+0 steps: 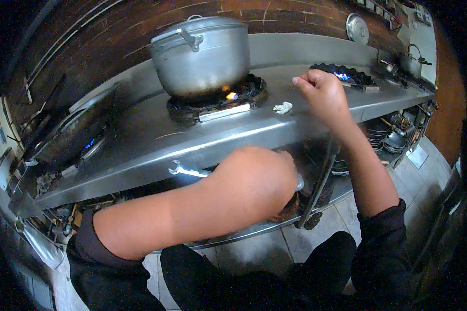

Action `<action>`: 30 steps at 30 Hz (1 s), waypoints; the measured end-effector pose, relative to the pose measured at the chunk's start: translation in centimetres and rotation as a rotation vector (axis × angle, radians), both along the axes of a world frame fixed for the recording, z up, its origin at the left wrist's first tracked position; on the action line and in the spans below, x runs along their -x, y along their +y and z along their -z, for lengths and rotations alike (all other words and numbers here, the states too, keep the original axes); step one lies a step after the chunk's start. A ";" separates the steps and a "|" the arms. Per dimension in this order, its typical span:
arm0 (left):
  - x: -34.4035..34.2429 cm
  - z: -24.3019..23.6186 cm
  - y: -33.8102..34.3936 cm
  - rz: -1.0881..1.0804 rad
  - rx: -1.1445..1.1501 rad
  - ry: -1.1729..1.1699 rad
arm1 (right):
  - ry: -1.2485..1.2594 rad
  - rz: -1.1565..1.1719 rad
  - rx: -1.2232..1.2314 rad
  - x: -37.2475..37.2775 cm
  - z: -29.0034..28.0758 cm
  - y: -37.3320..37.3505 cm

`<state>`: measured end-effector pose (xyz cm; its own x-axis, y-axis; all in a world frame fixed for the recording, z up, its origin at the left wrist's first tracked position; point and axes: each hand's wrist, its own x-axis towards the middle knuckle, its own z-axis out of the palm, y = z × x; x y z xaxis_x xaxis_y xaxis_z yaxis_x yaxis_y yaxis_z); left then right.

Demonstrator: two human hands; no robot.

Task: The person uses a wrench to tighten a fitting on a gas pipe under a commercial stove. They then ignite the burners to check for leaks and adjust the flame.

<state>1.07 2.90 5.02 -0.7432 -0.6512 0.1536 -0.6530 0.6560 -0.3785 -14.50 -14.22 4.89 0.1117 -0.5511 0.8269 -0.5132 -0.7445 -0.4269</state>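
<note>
My left hand (262, 181) is closed around a metal wrench (187, 171), its open-jaw end poking out to the left, just below the steel stove's front edge (140, 159); the fingers are mostly hidden. My right hand (320, 98) is raised over the stovetop, fingers curled and pinched; whatever is between them, if anything, is too small to make out. Below and left of it lies a crumpled white scrap (282, 108). A large aluminium pot (200, 57) sits behind on a blackened burner (184, 111), a small yellow flame (232, 96) showing beneath it.
A large dark pan (70, 140) is on a lit burner at left. Another lit burner (347, 76) is at right, with a kettle (411, 66) beyond. A lid (357, 28) leans against the brick wall. Stacked pans (379, 137) fill the lower shelf; tiled floor lies below.
</note>
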 end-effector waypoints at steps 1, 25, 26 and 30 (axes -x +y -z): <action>-0.1 0.1 0.2 -0.023 -0.012 0.025 | 0.009 0.015 0.021 -0.3 0.2 -0.3; -7.3 -1.1 4.4 -0.311 -0.030 0.207 | -0.142 0.024 -0.101 0.9 0.1 1.2; -7.4 -0.7 4.0 -0.293 -0.027 0.219 | -0.165 0.008 -0.089 1.1 0.1 1.2; -7.4 0.2 3.1 -0.263 -0.093 0.192 | -0.248 -0.043 -0.061 2.1 0.2 1.8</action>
<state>8.44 6.01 4.85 -0.5115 -0.8344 0.2053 -0.8578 0.4819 -0.1787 -16.56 -12.45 4.68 -0.0661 -0.6002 0.7971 -0.3551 -0.7324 -0.5809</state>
